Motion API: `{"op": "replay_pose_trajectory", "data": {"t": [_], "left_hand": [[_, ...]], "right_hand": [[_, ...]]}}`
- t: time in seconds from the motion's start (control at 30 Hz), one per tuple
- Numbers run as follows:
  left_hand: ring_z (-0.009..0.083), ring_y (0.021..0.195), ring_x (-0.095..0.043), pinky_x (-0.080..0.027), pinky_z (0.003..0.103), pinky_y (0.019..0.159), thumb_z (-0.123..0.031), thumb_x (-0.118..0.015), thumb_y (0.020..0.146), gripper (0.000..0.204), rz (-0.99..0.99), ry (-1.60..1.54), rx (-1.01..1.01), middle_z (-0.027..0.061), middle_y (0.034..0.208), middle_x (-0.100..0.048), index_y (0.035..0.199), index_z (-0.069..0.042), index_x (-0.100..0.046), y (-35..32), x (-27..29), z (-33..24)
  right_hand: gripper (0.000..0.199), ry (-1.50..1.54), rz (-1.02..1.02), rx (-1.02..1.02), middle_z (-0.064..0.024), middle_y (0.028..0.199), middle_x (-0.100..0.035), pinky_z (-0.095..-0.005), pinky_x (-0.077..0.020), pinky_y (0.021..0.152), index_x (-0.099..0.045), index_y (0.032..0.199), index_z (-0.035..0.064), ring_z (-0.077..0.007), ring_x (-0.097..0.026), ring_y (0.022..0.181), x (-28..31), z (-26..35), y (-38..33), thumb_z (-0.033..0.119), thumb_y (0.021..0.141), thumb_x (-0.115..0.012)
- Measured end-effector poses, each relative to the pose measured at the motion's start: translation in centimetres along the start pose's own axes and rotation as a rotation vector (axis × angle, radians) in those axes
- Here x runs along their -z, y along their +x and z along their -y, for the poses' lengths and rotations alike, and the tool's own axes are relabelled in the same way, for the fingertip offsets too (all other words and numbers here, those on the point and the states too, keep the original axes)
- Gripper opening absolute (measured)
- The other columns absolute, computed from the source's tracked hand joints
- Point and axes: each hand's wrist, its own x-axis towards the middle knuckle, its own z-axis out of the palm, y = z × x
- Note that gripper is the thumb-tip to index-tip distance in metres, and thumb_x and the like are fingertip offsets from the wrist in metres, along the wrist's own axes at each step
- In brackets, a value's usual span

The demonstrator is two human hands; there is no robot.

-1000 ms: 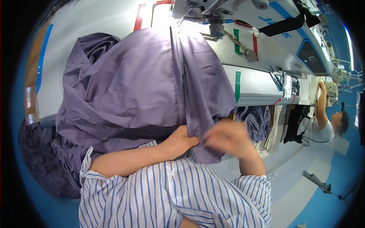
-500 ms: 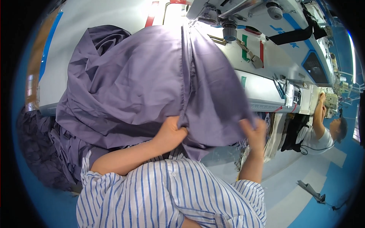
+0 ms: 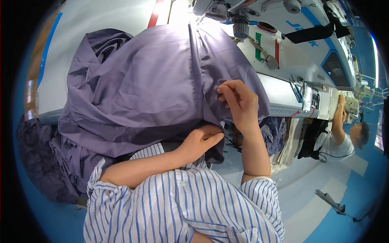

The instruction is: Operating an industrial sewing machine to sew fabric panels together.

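Observation:
A large purple-grey fabric piece [image 3: 146, 89] lies spread over the white sewing table [image 3: 101, 16], with a seam running up its middle toward the sewing machine [image 3: 243, 16]. My left hand [image 3: 200, 141] pinches the lower hanging edge of the fabric at the table's front. My right hand [image 3: 239, 101] rests higher on the cloth, fingers curled and gripping a fold beside the seam. Both forearms come out of rolled blue-and-white striped sleeves [image 3: 182, 206].
More dark purple fabric [image 3: 40, 162] hangs in a heap at the left below the table. Another person [image 3: 344, 137] in a white top sits at a further machine on the right. Blue floor [image 3: 348, 182] lies beyond.
My right hand has risen from the fabric's lower right edge onto the cloth near the seam. The left hand stays at the lower edge. The view has tilted slightly.

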Motion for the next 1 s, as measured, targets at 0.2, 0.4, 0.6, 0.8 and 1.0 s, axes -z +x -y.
{"op": "replay_pose_trajectory", "data": {"t": [0.2, 0.4, 0.6, 0.8, 1.0], "left_hand": [[0.0334, 0.116, -0.055, -0.043, 0.047, 0.098, -0.015, -0.065, 0.079, 0.042, 0.089, 1.222, -0.693, 0.0162, 0.124, -0.057, 0.119, -0.007, -0.057, -2.9, 7.3, -5.6], [0.0334, 0.142, -0.024, -0.016, 0.047, 0.116, -0.045, -0.058, 0.086, 0.076, -0.724, 1.821, -0.487, 0.0124, 0.152, -0.03, 0.148, -0.011, -0.031, -4.7, 22.2, -11.5], [0.0242, 0.142, -0.026, -0.017, 0.042, 0.117, -0.041, -0.054, 0.09, 0.065, -0.524, 1.916, -0.65, 0.0064, 0.152, -0.033, 0.147, -0.014, -0.035, -2.3, 28.4, -17.5], [0.0264, 0.139, -0.033, -0.021, 0.041, 0.116, -0.033, -0.055, 0.09, 0.061, -0.387, 1.714, -0.757, 0.0083, 0.149, -0.038, 0.145, -0.013, -0.037, -2.9, 27.2, -17.5], [0.0285, 0.139, -0.033, -0.026, 0.04, 0.114, -0.021, -0.06, 0.084, 0.067, -0.613, 1.58, -0.572, 0.0115, 0.149, -0.038, 0.146, -0.011, -0.035, -11.6, 31.9, -15.2]], "right_hand": [[0.011, -0.137, 0.096, 0.376, -0.0114, 0.082, -0.065, -0.0293, -0.0493, 0.06, -0.064, 0.094, 0.0005, -0.0232, -0.064, 0.068, 0.4, 1.4, -2.7, 0.007, 0.086, -0.065], [0.047, -0.592, 0.629, -0.17, -0.0233, 0.095, -0.065, -0.0434, -0.0506, 0.075, -0.058, 0.108, -0.0042, -0.0399, -0.063, 0.087, -4.0, -4.7, -6.3, 0.038, 0.087, -0.064], [0.069, -0.338, 0.651, -0.171, -0.027, 0.119, -0.058, -0.0431, -0.045, 0.094, -0.05, 0.124, -0.0064, -0.0407, -0.056, 0.111, -7.1, -2.5, -5.1, 0.043, 0.08, -0.071], [0.055, 0.375, 0.677, 0.048, -0.0252, 0.118, -0.059, -0.0385, -0.0446, 0.094, -0.056, 0.121, -0.0023, -0.0384, -0.057, 0.109, -13.8, -1.2, -6.3, 0.037, 0.084, -0.069], [0.069, 0.796, 1.134, -0.184, -0.019, 0.137, -0.049, -0.037, -0.032, 0.109, -0.05, 0.131, -0.0007, -0.0296, -0.042, 0.131, -12.8, 0.1, -6.6, 0.041, 0.081, -0.072]]}}
